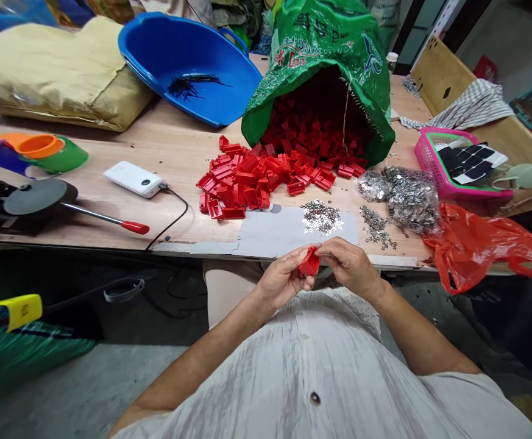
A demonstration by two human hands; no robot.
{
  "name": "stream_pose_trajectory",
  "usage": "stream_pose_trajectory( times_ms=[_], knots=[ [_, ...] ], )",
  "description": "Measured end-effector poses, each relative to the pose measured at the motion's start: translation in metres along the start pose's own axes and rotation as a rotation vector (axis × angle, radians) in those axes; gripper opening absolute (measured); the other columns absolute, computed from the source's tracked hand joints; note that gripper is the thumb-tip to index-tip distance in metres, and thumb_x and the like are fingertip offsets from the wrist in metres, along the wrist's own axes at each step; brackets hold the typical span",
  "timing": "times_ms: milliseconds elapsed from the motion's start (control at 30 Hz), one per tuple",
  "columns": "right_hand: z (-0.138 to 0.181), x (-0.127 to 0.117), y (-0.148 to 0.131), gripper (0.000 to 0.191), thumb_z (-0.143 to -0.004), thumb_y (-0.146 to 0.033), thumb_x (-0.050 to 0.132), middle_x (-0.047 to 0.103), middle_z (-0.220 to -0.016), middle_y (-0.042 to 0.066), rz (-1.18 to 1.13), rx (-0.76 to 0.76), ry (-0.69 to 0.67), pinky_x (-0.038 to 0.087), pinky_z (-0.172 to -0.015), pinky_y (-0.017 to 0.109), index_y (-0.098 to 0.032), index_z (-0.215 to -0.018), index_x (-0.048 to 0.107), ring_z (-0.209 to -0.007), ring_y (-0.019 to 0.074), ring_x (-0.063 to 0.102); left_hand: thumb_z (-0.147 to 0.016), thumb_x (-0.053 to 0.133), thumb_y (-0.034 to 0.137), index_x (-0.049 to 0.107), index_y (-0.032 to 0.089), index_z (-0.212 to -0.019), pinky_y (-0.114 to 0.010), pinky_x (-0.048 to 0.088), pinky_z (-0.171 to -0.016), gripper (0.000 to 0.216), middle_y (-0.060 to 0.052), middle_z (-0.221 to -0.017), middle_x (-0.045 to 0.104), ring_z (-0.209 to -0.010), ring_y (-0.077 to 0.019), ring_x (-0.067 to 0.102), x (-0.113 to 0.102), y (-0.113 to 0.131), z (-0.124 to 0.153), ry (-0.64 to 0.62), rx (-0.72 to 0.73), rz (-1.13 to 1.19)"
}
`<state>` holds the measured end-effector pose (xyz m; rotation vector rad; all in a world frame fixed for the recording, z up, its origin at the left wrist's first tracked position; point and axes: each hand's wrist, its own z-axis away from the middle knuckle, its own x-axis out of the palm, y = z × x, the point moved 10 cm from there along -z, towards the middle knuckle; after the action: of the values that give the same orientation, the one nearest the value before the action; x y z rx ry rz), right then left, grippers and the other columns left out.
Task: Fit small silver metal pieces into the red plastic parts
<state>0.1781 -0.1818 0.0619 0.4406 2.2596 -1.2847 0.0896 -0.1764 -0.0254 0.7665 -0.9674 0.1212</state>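
Just off the table's front edge, my left hand is closed around a small red plastic housing, its open side facing up. My right hand touches the housing's right rim with thumb and fingers pinched together; whatever sits between those fingertips is hidden. Beyond my hands, a pile of small shiny metal pieces lies on a grey sheet. Many more red housings spill onto the table from a green woven sack.
To the right are bagged metal parts, loose metal clips, a pink basket and a red plastic bag. Leftward are a white power bank with a cable, a red-tipped lever and a blue basin.
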Motion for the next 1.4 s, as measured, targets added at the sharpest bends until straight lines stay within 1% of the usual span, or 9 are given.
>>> stream_pose_trajectory(
  times_ms=[133,300,533,833,933,1000,1100,1167,1400],
  knots=[
    [0.002,0.002,0.018,0.017,-0.096,-0.026,0.052,0.066,-0.097,0.006,-0.124,0.182,-0.039,0.049,-0.081,0.034,-0.024,-0.101,0.068,-0.09,0.0186,0.061,-0.083,0.066,0.027,0.065,0.017,-0.114,-0.019,0.045,-0.045,0.032,-0.003,-0.082,0.064,-0.05,-0.0069,0.058,-0.006,-0.003,0.0,0.045,-0.023,0.048],
    [0.013,0.005,0.054,0.02,-0.092,-0.04,0.057,0.061,-0.08,0.001,-0.281,0.478,0.004,0.042,-0.061,0.026,-0.021,-0.092,0.063,-0.065,0.0123,0.049,-0.087,0.061,0.027,0.062,0.021,-0.119,-0.017,0.044,-0.046,0.032,-0.002,-0.077,0.063,-0.048,-0.0063,0.057,-0.007,-0.003,0.001,0.057,-0.04,0.043],
    [0.009,0.023,0.059,0.026,-0.082,-0.041,0.067,0.052,-0.075,-0.003,-0.45,0.536,-0.097,0.039,-0.063,0.024,-0.021,-0.079,0.051,-0.068,0.0114,0.045,-0.085,0.064,0.027,0.067,0.017,-0.114,-0.017,0.042,-0.039,0.031,-0.003,-0.079,0.064,-0.044,-0.0063,0.056,-0.008,-0.007,0.0,0.038,-0.047,-0.005],
    [0.016,0.035,0.071,0.027,-0.081,-0.034,0.065,0.046,-0.074,-0.005,-0.439,0.551,-0.143,0.036,-0.06,0.024,-0.022,-0.076,0.041,-0.066,0.011,0.041,-0.083,0.067,0.031,0.065,0.017,-0.117,-0.018,0.044,-0.042,0.037,-0.004,-0.081,0.065,-0.046,-0.0064,0.056,-0.016,-0.015,-0.004,0.058,-0.089,-0.107],
    [0.024,0.03,0.076,0.025,-0.083,-0.036,0.063,0.049,-0.075,-0.004,-0.355,0.559,-0.066,0.039,-0.064,0.026,-0.023,-0.077,0.042,-0.069,0.0128,0.045,-0.089,0.058,0.046,0.06,0.019,-0.125,-0.022,0.049,-0.048,0.045,-0.003,-0.077,0.064,-0.052,-0.0104,0.06,-0.024,-0.002,-0.002,0.15,0.034,-0.386],
    [0.029,0.025,0.077,0.024,-0.084,-0.038,0.061,0.051,-0.075,-0.003,-0.309,0.566,0.01,0.04,-0.065,0.026,-0.023,-0.077,0.043,-0.068,0.0134,0.047,-0.089,0.055,0.052,0.063,0.019,-0.122,-0.026,0.053,-0.058,0.048,-0.005,-0.085,0.067,-0.063,-0.0136,0.064,-0.022,0.017,0.002,0.19,0.223,-0.691],
    [0.036,0.021,0.075,0.023,-0.086,-0.038,0.06,0.052,-0.074,-0.003,-0.28,0.568,0.083,0.039,-0.064,0.026,-0.023,-0.078,0.044,-0.067,0.0135,0.048,-0.081,0.068,0.047,0.066,0.021,-0.116,-0.034,0.054,-0.079,0.043,-0.009,-0.103,0.069,-0.086,-0.0199,0.066,-0.001,0.039,0.015,0.164,0.581,-1.176],
    [0.04,0.024,0.074,0.023,-0.086,-0.038,0.061,0.052,-0.075,-0.003,-0.299,0.582,0.087,0.04,-0.064,0.026,-0.023,-0.08,0.045,-0.068,0.013,0.049,-0.082,0.069,0.038,0.065,0.022,-0.116,-0.036,0.052,-0.086,0.038,-0.01,-0.105,0.07,-0.094,-0.0222,0.066,0.009,0.041,0.021,0.14,0.737,-1.38],
    [0.049,0.042,0.073,0.033,-0.08,-0.043,0.069,0.057,-0.092,0.0,-0.604,0.74,-0.039,0.045,-0.064,0.024,-0.022,-0.097,0.05,-0.07,0.0096,0.055,-0.088,0.062,0.032,0.063,0.021,-0.116,-0.035,0.052,-0.086,0.03,-0.01,-0.105,0.073,-0.097,-0.0222,0.069,0.015,0.033,0.031,0.068,0.809,-1.43]
  ],
)
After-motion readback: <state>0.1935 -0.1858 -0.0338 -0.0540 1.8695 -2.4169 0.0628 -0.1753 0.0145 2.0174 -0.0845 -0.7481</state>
